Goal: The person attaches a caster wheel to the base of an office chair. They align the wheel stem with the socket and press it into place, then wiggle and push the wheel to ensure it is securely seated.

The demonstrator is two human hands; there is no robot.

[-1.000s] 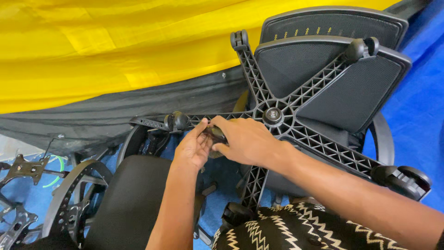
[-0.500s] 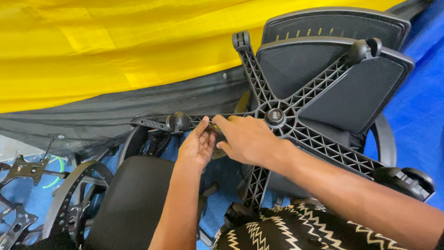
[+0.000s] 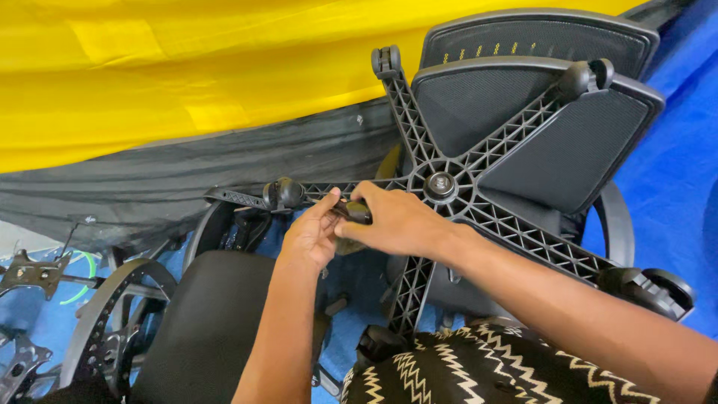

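Black ribbed plastic forms the five-armed chair base point(image 3: 449, 187), which lies upturned across a mesh-backed office chair point(image 3: 538, 112). The right hand point(image 3: 396, 221) closes its fingers around a small dark part point(image 3: 357, 212) on the base's left-pointing arm, just beside a caster point(image 3: 283, 193) mounted there. The left hand point(image 3: 310, 238) meets it from below, fingertips pinched on the same part, so both hands touch. More casters sit at the other arm tips point(image 3: 587, 76). A yellow sheet point(image 3: 187, 67) hangs behind, over grey fabric point(image 3: 187, 179). A black seat cushion point(image 3: 209, 322) lies lower left, on a blue tarpaulin point(image 3: 673, 194).
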